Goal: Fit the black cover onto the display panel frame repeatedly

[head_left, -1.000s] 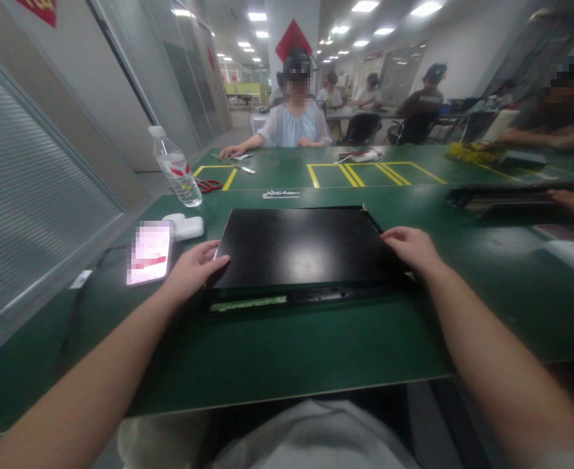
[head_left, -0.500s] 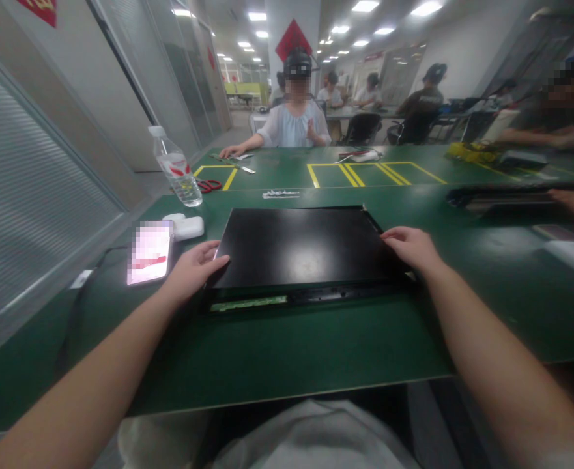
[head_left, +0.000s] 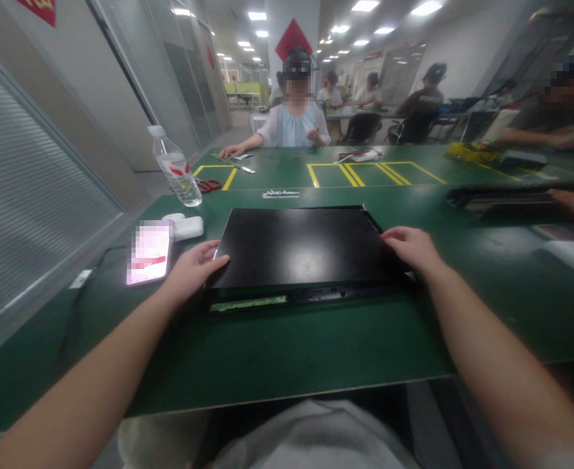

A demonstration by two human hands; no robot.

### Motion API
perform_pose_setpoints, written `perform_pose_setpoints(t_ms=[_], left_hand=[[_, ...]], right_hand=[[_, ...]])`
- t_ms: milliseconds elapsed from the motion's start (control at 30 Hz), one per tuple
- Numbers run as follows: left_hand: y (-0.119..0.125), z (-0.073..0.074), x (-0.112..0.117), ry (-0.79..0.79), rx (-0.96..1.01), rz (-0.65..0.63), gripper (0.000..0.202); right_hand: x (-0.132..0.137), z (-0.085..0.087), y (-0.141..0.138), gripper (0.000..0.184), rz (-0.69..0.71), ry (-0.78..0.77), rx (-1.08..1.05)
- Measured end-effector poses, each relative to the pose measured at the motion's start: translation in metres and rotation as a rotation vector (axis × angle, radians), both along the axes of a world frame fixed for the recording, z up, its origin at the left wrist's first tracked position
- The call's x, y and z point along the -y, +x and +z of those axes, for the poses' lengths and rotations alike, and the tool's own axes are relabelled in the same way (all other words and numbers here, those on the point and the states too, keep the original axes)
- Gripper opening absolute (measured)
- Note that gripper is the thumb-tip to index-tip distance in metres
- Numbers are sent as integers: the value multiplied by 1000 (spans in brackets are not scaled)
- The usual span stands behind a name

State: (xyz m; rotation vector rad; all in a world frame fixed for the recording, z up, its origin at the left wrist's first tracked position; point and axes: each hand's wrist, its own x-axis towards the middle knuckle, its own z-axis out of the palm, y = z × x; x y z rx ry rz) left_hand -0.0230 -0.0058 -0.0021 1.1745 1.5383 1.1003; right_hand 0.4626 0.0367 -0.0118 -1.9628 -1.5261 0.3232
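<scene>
In the head view, the screen (head_left: 306, 247) lies flat, dark face up, on the green table (head_left: 291, 352), back from the near edge and roughly midway along it. It sits over a black frame (head_left: 340, 295), whose near side shows as a strip past the screen, with a green circuit board (head_left: 247, 303) along its left part.

The left hand (head_left: 196, 266) is closed on the screen's left edge, thumb on the face and fingers at the side. The right hand (head_left: 411, 247) has thumb and fingertips drawn together on the right edge; whether either pinch takes in the frame too, I cannot tell.

I would judge the screen stiff but thin, fairly light for its spread, and easily cracked if twisted or pressed in the middle. The face has a smooth sheen (a pale patch of light sits on it), so flat fingers would likely slip and leave smudges. The best hold is by the two short sides, level and even, with fingertips under the rim and clear of the bare board, which looks the most delicate part.

Toward the table's left edge lie a phone (head_left: 148, 253) and a white case (head_left: 189, 227), near the left hand; a bottle (head_left: 178, 168) stands behind them.
</scene>
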Motion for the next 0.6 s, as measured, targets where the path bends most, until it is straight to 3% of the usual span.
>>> perform_pose_setpoints(t_ms=[600], left_hand=[[7, 10, 5, -12, -14, 4, 46]], right_hand=[[2, 4, -3, 19, -13, -23, 2]])
